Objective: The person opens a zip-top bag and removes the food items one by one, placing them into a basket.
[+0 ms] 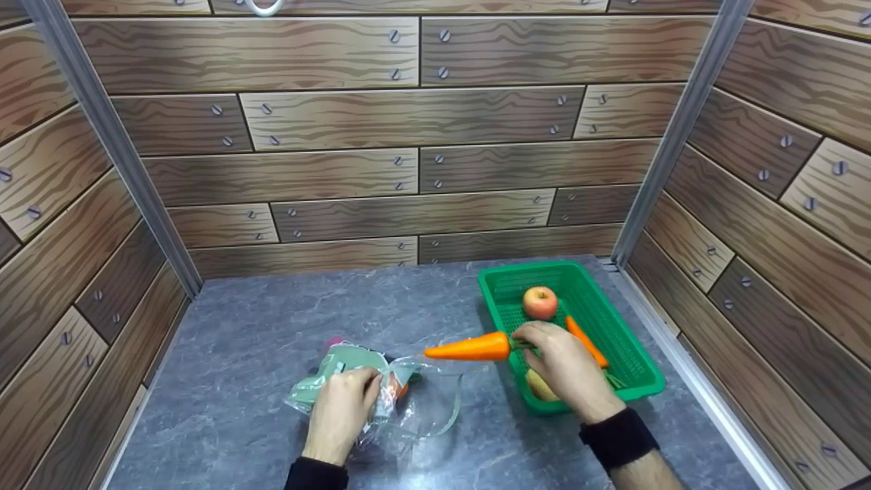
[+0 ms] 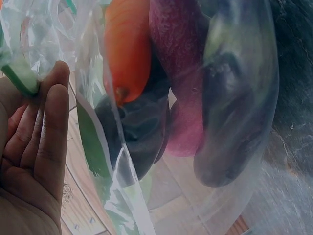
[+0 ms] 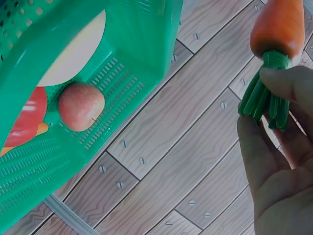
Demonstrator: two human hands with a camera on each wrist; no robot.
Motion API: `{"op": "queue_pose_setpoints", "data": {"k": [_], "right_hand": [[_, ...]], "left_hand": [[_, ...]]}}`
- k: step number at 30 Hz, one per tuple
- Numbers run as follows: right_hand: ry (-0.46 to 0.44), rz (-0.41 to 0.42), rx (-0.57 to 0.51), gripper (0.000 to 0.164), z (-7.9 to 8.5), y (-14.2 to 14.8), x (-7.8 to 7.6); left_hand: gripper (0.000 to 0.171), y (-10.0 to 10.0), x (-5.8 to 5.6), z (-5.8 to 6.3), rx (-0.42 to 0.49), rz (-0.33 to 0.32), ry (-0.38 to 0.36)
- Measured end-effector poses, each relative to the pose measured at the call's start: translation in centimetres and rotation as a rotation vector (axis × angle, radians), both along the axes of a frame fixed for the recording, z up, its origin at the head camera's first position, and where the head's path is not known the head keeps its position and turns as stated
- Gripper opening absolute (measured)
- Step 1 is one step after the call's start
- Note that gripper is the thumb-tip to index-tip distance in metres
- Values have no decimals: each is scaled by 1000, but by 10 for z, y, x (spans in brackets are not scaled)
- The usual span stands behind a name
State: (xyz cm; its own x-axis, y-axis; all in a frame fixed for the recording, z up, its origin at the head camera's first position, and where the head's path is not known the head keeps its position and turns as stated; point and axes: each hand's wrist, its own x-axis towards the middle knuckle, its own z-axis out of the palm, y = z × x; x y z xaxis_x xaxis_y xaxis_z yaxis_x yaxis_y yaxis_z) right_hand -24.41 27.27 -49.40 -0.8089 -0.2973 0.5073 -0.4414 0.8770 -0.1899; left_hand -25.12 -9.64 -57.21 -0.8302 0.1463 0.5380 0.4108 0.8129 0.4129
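Note:
My right hand (image 1: 565, 371) pinches a carrot (image 1: 469, 348) by its green stalks (image 3: 264, 100). The carrot lies level between a clear plastic bag (image 1: 347, 357) and a green basket (image 1: 622, 320), its tip toward the bag. With thumb and fingertips, my left hand (image 1: 343, 408) pinches the bag's green-edged mouth (image 2: 23, 81). Seen through the plastic in the left wrist view are an orange vegetable (image 2: 128, 49), a purple, wrinkled, long piece (image 2: 183, 98) and a dark, eggplant-like piece (image 2: 230, 122). Part of the bag is hidden behind my left hand in the head view.
Inside the basket are an apple (image 1: 540, 303), another carrot (image 1: 586, 341) and a yellowish rough item (image 1: 541, 386) partly behind my right hand. The right wrist view also shows a red item (image 3: 30, 120) and a pale smooth one (image 3: 78, 51). Wood-patterned walls (image 1: 326, 122) enclose the grey tabletop (image 1: 258, 320).

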Motion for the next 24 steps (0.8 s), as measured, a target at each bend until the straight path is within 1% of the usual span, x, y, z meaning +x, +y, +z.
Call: {"op": "queue_pose_setpoints", "data": {"k": [3,6,15,24], "right_hand": [[40,-28,-12,33,2,5,-3],[56,-59,-29,31,3,9,-5],[36,-134,-76,32,1,18,-12],[24,-191,-139,31,-5,27,-18]], "left_hand": [[6,0,0,0,-1,0,-2],[6,0,1,1,-2,3,-9],[4,0,1,0,-2,2,-6],[5,0,1,0,0,4,-6]]}}
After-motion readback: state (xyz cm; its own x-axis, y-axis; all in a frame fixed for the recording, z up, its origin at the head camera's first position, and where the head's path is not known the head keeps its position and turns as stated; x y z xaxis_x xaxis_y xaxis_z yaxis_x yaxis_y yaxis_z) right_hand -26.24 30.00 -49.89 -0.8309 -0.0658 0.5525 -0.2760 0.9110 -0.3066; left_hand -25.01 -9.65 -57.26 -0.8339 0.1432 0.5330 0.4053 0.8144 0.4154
